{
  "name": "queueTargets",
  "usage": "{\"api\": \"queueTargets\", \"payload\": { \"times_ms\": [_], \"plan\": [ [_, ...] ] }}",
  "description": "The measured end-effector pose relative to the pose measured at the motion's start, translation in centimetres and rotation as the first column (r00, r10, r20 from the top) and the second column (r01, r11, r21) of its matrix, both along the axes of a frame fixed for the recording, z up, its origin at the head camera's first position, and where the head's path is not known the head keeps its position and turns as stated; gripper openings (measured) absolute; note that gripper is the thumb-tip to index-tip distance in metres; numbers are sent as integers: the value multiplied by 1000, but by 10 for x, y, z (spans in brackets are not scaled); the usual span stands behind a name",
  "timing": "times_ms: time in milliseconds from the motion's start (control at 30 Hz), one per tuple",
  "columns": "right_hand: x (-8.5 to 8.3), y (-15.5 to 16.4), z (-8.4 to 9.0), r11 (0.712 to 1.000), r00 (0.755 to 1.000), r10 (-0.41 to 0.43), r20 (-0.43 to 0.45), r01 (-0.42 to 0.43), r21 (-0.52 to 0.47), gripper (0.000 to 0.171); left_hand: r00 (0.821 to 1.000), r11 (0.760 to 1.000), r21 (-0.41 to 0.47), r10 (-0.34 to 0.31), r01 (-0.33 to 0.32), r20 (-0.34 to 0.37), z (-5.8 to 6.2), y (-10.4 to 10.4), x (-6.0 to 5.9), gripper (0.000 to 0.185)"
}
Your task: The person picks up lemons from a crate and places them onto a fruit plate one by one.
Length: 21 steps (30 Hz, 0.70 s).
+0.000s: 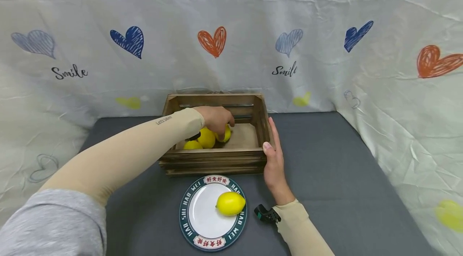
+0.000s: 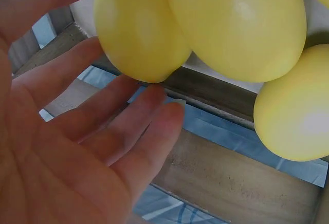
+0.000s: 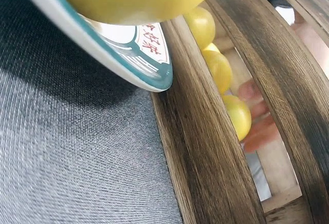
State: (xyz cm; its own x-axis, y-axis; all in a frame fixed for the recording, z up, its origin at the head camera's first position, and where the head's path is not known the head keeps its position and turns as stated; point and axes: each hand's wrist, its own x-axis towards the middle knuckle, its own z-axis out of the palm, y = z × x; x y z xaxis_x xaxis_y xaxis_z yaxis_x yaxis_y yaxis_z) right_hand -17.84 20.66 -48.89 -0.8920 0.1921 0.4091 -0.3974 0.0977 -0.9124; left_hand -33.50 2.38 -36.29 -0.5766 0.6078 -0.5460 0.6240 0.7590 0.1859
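A dark wooden crate (image 1: 217, 156) stands mid-table with three yellow lemons (image 1: 206, 138) in its left half. My left hand (image 1: 221, 124) reaches down into the crate over the rightmost lemon (image 1: 226, 134). In the left wrist view its fingers (image 2: 141, 124) lie nearly straight just under one lemon (image 2: 139, 29), not wrapped round it. My right hand (image 1: 273, 155) lies flat against the crate's right front corner, thumb on the front rim. In front of the crate a fourth lemon (image 1: 230, 203) rests on a white plate with a green rim (image 1: 188, 224).
The table is covered in grey cloth (image 1: 336, 159). A white sheet printed with hearts (image 1: 213, 41) hangs behind and at both sides. The right half of the crate floor (image 1: 246, 135) is bare. The right wrist view shows the crate's slats (image 3: 205, 157) and the plate's edge (image 3: 149, 64).
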Motion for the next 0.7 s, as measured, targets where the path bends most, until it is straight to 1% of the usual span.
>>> {"api": "queueTargets", "payload": {
  "times_ms": [133, 367, 533, 700],
  "plan": [
    [-1, 0, -1, 1000, 1000, 12, -1, -12, -23, 73, 1000, 1000, -26, -1, 2, 19, -5, 3, -4, 70],
    [-1, 1, -2, 1000, 1000, 12, -3, -13, -26, 73, 998, 997, -48, -57, 58, 16, -11, 6, -8, 67],
    [-1, 0, -1, 999, 1000, 16, -2, -16, -32, 74, 998, 997, -55, -59, 60, 21, -15, 7, -9, 65],
    [-1, 1, -1, 1000, 1000, 13, 2, -13, -25, 74, 997, 996, -58, -71, 72, 9, -18, 8, -9, 62]
  ]
}}
